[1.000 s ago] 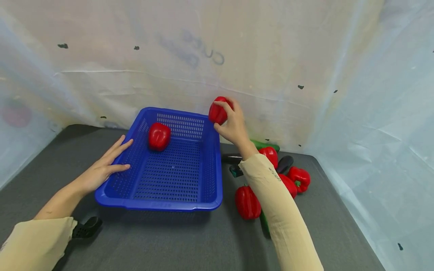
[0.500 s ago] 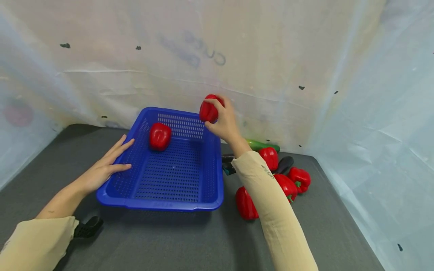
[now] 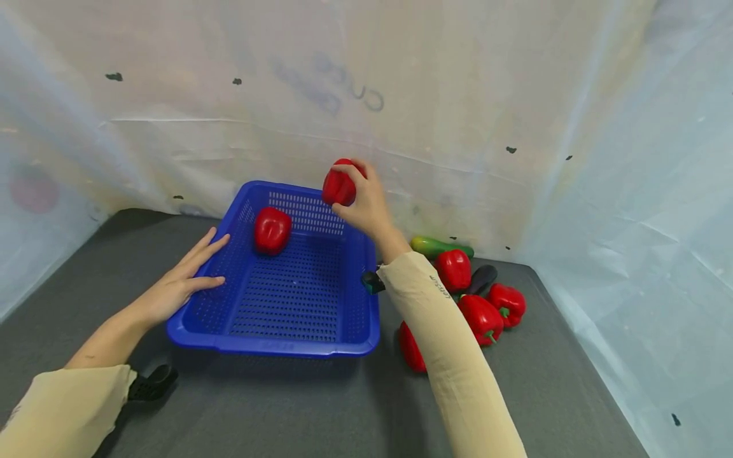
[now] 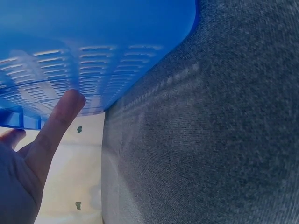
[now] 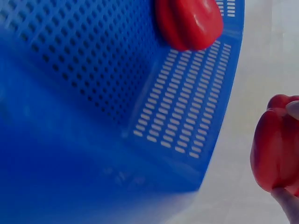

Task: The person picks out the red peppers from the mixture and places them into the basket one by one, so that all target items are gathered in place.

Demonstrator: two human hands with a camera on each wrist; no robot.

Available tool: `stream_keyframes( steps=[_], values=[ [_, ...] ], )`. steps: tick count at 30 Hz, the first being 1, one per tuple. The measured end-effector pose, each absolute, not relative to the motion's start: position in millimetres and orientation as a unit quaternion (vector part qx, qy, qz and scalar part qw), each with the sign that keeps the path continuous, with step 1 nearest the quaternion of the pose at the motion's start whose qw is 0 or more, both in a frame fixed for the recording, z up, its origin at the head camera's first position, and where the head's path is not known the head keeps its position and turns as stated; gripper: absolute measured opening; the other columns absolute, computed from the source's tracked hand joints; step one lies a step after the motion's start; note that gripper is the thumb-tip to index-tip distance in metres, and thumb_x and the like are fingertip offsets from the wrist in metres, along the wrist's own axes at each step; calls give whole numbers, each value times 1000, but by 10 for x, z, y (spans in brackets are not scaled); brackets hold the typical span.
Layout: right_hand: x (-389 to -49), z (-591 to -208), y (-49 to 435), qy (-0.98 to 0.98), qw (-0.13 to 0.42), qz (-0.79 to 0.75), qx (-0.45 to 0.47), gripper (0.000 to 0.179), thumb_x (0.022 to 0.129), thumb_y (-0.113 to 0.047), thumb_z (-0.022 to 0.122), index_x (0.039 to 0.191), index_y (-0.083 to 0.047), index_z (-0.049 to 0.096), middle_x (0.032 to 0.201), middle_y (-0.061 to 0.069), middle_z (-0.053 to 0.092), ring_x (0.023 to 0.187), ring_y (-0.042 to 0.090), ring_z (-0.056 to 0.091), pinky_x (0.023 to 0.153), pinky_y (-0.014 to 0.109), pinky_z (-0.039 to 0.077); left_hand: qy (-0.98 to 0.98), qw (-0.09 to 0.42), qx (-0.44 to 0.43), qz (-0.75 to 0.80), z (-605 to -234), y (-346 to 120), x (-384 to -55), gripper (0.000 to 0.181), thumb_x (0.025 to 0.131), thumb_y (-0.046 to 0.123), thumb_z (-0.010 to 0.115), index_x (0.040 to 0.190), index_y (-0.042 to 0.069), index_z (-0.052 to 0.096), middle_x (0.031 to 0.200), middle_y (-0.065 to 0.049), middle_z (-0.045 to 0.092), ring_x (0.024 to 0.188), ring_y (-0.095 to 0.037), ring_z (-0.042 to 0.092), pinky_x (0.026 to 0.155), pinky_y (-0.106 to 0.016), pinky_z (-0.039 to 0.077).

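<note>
In the head view, the right hand (image 3: pixel 363 200) grips a red bell pepper (image 3: pixel 338 186) between curled fingers and thumb; the pair has slid leftward from the far right corner of the blue plastic basket (image 3: pixel 275 346) and now hangs above its far rim. That likely puts the grip closer to the basket's inside, with the pepper not yet let go. A second bell pepper (image 3: pixel 272 231), lying in the basket to the left of and below those fingertips, has not moved. The left hand (image 3: pixel 177 286) has stayed put, fingers straight and spread across the left rim. Behind the gripping fingers, more red peppers (image 3: pixel 480 318) lie around an eggplant (image 3: pixel 483 278), and the green squash or cucumber (image 3: pixel 441 247) shows more of its yellowish end.

In the left wrist view, one straight finger points up at the slotted wall; whether it touches, I cannot tell.

In the right wrist view, fingertips pinch the held pepper at two places, and it appears apart from the slotted wall.
</note>
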State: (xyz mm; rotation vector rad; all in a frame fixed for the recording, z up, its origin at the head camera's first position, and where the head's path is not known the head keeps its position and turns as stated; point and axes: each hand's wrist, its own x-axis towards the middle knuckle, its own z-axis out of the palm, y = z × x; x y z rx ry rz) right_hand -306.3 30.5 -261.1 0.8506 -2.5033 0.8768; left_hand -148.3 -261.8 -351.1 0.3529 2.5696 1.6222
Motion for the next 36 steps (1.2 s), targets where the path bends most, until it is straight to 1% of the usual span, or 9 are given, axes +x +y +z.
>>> stream_keyframes(
  steps=[4, 11, 18, 26, 30, 36],
  values=[
    [-3077, -2678, 237, -882, 171, 318, 303, 59, 74, -11, 76, 130, -15, 56, 142, 10, 41, 127, 28, 44, 94, 36, 51, 839, 39, 117, 530, -3510, -2602, -1481, 70, 99, 15, 46, 155, 15, 4, 159, -9, -23, 140, -50, -20, 97, -81, 6],
    [-3080, -2808, 180, -885, 149, 317, 305, 58, 74, -9, 74, 129, -12, 56, 140, 12, 42, 126, 29, 44, 94, 38, 51, 837, 40, 116, 533, -3504, -2570, -1479, 70, 99, 14, 46, 155, 16, 5, 159, -8, -23, 141, -49, -19, 98, -80, 7],
    [-3101, -2916, 143, -907, 80, 303, 283, 58, 74, -6, 72, 129, -12, 54, 141, 14, 39, 125, 31, 46, 95, 42, 50, 838, 39, 112, 533, -3490, -2544, -1469, 70, 99, 15, 46, 155, 16, 5, 159, -8, -22, 141, -49, -18, 98, -80, 7],
    [-3102, -3045, 180, -924, -6, 296, 241, 60, 77, -6, 69, 134, -14, 50, 143, 14, 35, 125, 34, 46, 97, 45, 49, 831, 40, 118, 541, -3487, -2524, -1458, 70, 98, 14, 47, 155, 16, 6, 160, -7, -22, 141, -48, -19, 99, -79, 8],
    [-3106, -3090, 186, -930, -27, 277, 240, 62, 76, -6, 69, 135, -13, 50, 144, 13, 38, 126, 33, 44, 95, 44, 51, 832, 40, 117, 541, -3494, -2521, -1454, 70, 99, 14, 47, 155, 16, 6, 160, -6, -22, 141, -49, -18, 98, -80, 10],
    [-3104, -3134, 180, -938, -51, 249, 237, 66, 75, -5, 72, 136, -14, 50, 144, 12, 39, 125, 32, 45, 95, 44, 50, 834, 37, 113, 539, -3503, -2501, -1447, 70, 99, 14, 47, 156, 17, 7, 160, -6, -21, 142, -48, -18, 98, -80, 6]
  ],
)
